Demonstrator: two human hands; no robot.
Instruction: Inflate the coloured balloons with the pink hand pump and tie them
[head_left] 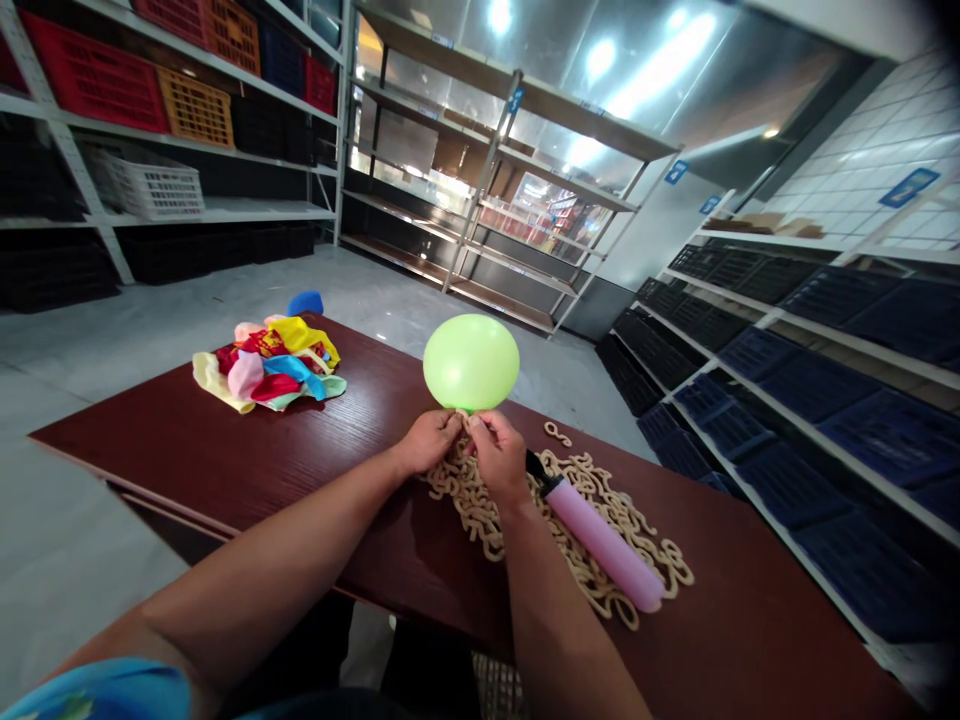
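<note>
Our left hand (432, 441) and right hand (498, 452) pinch 1 green balloon (471, 362) at its neck — right of it, 1 pink pump (604, 543).

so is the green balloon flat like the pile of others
No, the green balloon is swollen round, its neck at the left hand and right hand, while the piled balloons lie limp.
</note>
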